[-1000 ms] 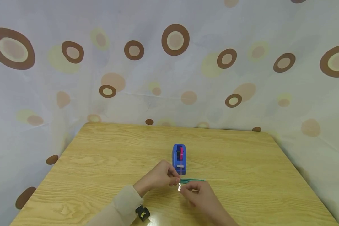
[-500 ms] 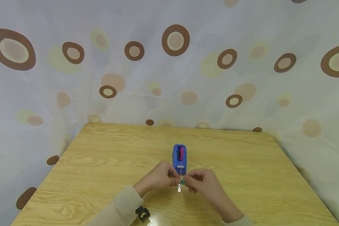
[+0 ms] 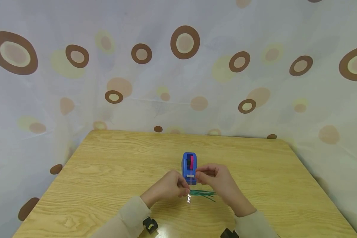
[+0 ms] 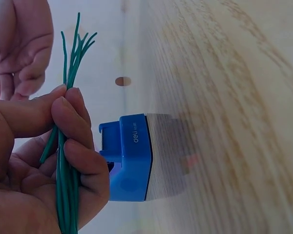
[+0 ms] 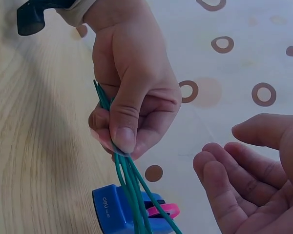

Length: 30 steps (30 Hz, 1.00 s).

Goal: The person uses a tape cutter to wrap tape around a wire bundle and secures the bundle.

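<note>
My left hand (image 3: 169,185) pinches a bundle of thin green wires (image 3: 203,193) between thumb and fingers. In the left wrist view the wires (image 4: 68,195) pass through the left hand (image 4: 44,146), loose ends fanned above. A strip of clear tape (image 3: 189,198) hangs shiny below the left fingertips, and clear film shows beside the thumb in the right wrist view. Beyond the hands stands a blue tape dispenser (image 3: 185,172) with a pink core. Close to its right side, my right hand (image 3: 215,178) holds nothing; its fingers (image 5: 224,185) are relaxed, thumb apart.
The wood-grain table (image 3: 122,158) stretches to both sides. A pale curtain (image 3: 154,79) with brown rings hangs behind it. Black wrist mounts (image 3: 150,225) are strapped near the sleeves.
My right hand first moves up to the wires beside my left fingers, then away toward the dispenser. The wire ends now fan out more. My left hand stays in place.
</note>
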Available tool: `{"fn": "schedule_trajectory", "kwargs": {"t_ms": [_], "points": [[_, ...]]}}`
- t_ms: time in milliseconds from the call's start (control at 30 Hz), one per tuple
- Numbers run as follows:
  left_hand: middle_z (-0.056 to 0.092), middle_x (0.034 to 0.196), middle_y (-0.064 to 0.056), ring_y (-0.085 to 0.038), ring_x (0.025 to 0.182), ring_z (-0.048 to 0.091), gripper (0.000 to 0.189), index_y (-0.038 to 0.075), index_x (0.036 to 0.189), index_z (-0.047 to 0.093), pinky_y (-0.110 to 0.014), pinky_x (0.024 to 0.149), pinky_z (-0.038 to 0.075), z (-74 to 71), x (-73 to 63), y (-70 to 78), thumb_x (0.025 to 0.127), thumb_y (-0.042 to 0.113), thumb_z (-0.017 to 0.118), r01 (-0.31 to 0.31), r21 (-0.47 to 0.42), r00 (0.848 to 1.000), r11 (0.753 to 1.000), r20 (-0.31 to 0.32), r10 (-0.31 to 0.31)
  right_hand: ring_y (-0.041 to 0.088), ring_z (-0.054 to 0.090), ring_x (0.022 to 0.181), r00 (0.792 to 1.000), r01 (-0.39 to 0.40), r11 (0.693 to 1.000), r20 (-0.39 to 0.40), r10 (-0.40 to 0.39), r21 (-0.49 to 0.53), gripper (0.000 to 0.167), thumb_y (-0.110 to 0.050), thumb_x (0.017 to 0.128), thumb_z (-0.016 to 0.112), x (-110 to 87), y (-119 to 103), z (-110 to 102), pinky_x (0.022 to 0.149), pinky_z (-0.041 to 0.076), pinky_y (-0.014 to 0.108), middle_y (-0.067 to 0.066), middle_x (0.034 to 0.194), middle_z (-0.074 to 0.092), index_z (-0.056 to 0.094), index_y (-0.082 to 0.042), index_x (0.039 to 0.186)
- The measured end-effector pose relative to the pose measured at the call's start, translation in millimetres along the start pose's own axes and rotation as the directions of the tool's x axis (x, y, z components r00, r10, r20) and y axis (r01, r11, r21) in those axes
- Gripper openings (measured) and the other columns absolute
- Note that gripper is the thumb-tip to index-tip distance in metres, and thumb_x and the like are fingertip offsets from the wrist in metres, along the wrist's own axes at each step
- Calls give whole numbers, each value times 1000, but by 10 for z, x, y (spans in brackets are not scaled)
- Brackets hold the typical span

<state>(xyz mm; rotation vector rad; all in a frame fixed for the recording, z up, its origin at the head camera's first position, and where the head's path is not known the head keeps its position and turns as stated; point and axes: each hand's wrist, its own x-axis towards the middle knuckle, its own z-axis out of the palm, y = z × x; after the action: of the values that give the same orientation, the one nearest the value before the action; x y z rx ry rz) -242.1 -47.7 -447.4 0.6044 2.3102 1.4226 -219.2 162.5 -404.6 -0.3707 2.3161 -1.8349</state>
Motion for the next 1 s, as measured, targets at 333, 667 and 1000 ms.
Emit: {"fn": "schedule_trajectory", "kwargs": {"t_ms": [333,667,1000], "points": [[68,70,0,-13,63,61,11,9,78,74,-27,56,50,11,-19,13,87,2,74,9,6,1000,1000,0,-9,34,65,102,1000,2,1000,2,-2,-28,34,-19,93,70,146,96,-45,89,53,40,20,111,68,66,7,115],[68,72,1,-13,65,61,12,9,79,74,-27,59,51,11,-30,34,87,1,73,14,4,1000,1000,-3,-14,24,65,99,999,-43,997,6,44,-64,31,-18,95,69,204,175,-44,90,52,41,14,109,69,67,5,114],[69,75,2,-12,66,61,11,8,80,75,-27,59,51,-3,-29,53,87,0,72,7,-3,1000,1000,-8,-7,23,65,96,994,-82,994,68,88,-75,32,-23,94,70,174,259,-5,88,52,43,12,104,70,68,4,111]]}}
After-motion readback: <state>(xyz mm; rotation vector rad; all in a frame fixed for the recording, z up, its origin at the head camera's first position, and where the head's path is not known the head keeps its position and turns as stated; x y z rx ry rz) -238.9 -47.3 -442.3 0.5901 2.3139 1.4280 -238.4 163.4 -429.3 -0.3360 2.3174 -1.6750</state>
